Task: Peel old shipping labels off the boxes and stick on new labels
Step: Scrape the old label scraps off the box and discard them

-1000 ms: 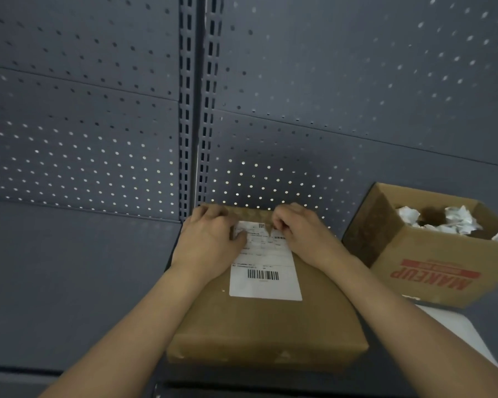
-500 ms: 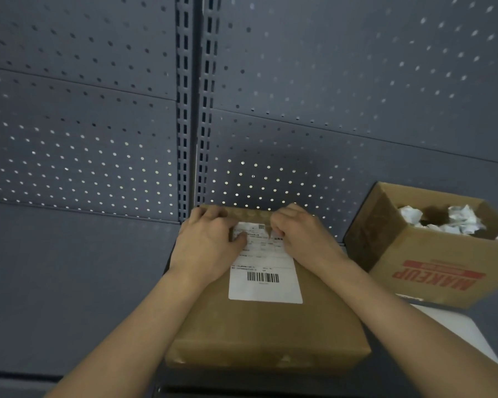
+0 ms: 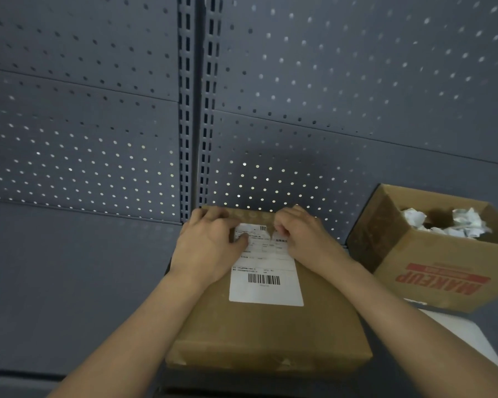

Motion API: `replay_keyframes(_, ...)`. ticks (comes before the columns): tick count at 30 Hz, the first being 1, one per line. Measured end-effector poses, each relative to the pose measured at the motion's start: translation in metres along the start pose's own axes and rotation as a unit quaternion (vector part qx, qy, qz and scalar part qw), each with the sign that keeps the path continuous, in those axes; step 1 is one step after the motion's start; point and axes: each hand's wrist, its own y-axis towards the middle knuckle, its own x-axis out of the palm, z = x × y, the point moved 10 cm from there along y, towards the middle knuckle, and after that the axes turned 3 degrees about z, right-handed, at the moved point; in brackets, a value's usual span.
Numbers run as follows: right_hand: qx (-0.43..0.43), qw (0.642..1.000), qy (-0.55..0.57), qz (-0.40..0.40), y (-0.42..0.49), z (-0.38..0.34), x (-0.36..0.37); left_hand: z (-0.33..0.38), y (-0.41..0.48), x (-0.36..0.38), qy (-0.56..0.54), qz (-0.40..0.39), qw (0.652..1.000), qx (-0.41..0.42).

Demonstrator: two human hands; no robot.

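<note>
Head view, looking down at a closed brown cardboard box [image 3: 268, 334] lying flat on a dark grey shelf [image 3: 69, 282], its far edge against the perforated grey back panel [image 3: 84, 139]. White shipping label [image 3: 266, 278] is stuck on the box top, barcode near its close end, printed text toward the far end. Label's far edge has a small tear or lifted notch between the two hands.

Left hand [image 3: 210, 248] lies palm down on the box, covering the label's far-left corner, thumb pressed flat on the paper, fingers curled over the box's far edge. Not gripping anything, just pressing.

Right hand [image 3: 302, 239] sits at the label's far-right corner, fingers bunched together, tips pinched at the torn edge; cannot tell for sure whether paper is actually caught between them.

Both forearms bare, coming in from the bottom of frame.

To the right, well apart from the hands, an open cardboard box [image 3: 443, 271] with red "MAKEUP" print, upside down from this view, holds crumpled white paper wads [image 3: 443, 222]. A white sheet [image 3: 469, 337] lies on the shelf just near that box.
</note>
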Motion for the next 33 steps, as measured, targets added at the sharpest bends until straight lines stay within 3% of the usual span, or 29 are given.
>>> replay_keyframes(4,0.087,0.990,0.100,0.040,-0.006,0.025,-0.007,0.001,0.001,0.000,0.004,0.003,1.000,0.002)
replay_keyframes(17,-0.035,0.997,-0.065,-0.034,0.003,-0.006,0.007,0.001,0.001,0.001,0.015,0.007,1.000,0.005)
replay_keyframes(26,0.059,0.995,0.084,-0.018,0.002,0.015,-0.003,0.001,0.001,-0.002,0.017,0.009,1.000,0.008)
replay_keyframes(33,0.040,0.993,0.070,-0.092,0.014,0.019,-0.002,0.002,0.001,-0.003,0.015,0.016,1.000,0.015)
